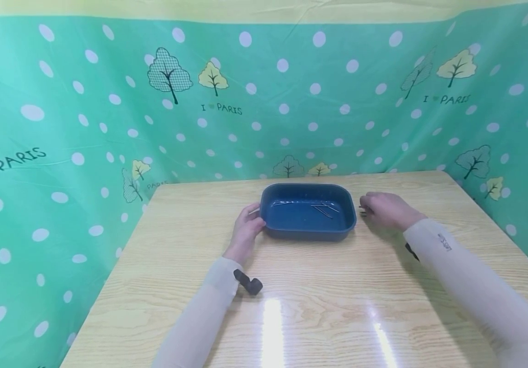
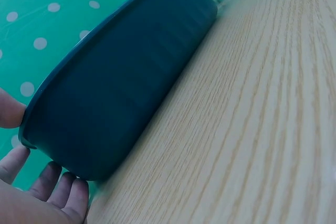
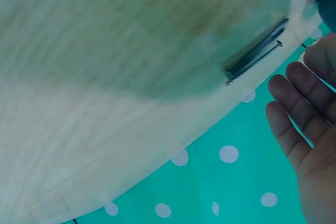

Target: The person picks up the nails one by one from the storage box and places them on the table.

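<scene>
A blue plastic tub point(image 1: 309, 235) stands on the wooden table with several thin metal nails point(image 1: 325, 210) lying on its bottom. My left hand point(image 1: 244, 232) holds the tub's left end, the thumb at the rim and the fingers against the outer wall; the left wrist view shows this grip on the tub point(image 2: 121, 77) up close. Just beyond the tub's right end is my right hand point(image 1: 385, 209), fingers loosely bent. Beside its fingertips, dark nails point(image 3: 254, 56) lie side by side on the table, mostly hidden by the hand in the head view.
A light wood-grain table point(image 1: 319, 286) extends around the tub. Behind it and along both sides hangs a green curtain point(image 1: 227, 138) with white dots and printed trees. A black strap mount point(image 1: 248, 282) sits on the left wrist.
</scene>
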Demonstrator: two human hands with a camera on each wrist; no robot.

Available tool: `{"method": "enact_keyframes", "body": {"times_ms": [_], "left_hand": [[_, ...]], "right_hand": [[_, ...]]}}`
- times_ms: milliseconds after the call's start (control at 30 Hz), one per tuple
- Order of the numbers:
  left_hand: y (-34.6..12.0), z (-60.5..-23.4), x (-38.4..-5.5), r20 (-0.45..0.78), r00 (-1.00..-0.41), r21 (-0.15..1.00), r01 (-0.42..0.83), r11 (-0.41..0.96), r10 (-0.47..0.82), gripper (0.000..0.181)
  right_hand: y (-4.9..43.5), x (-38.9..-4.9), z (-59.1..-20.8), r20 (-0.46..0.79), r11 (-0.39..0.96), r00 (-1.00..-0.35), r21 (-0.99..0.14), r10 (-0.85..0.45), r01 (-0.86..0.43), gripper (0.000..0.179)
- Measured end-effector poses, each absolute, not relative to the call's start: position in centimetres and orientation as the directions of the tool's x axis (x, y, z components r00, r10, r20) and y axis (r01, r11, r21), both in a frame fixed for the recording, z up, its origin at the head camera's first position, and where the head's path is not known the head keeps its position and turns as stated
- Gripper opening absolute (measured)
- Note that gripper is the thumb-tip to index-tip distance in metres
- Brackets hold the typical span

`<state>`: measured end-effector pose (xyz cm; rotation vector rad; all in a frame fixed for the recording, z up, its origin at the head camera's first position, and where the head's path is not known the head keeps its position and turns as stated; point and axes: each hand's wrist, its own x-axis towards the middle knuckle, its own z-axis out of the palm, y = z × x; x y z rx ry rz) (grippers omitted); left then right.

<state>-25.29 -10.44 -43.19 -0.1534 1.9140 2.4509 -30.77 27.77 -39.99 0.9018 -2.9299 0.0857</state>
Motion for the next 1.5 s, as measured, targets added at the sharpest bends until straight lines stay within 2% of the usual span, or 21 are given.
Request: {"method": "enact_keyframes", "body": {"times_ms": [633,900,1267,1500], "left_hand": [[-10.7,-43.3,-25.4,-0.089,-0.995,0.964,-0.077,-0.253,-0.035,0.059],[-10.8,-43.3,-25.4,-0.073,-0.997,0.96,-0.067,-0.273,-0.011,0.06],[-10.7,-43.2,-25.4,-0.08,-0.997,0.96,-0.072,-0.27,-0.018,0.06],[-10.7,-43.1,-25.3,-0.082,-0.996,0.965,-0.074,-0.251,-0.021,0.06]], "right_hand": [[24.2,-32.4,-36.6,0.183,0.772,-0.759,0.002,-0.625,-0.636,0.002],[21.6,-32.5,-34.9,0.14,0.744,-0.74,-0.031,-0.658,-0.668,0.005],[18.2,-32.9,-34.1,0.149,0.706,-0.697,0.014,-0.702,-0.708,0.011],[16.0,-33.2,-34.1,0.124,0.683,-0.675,0.037,-0.727,-0.729,0.008]]}}
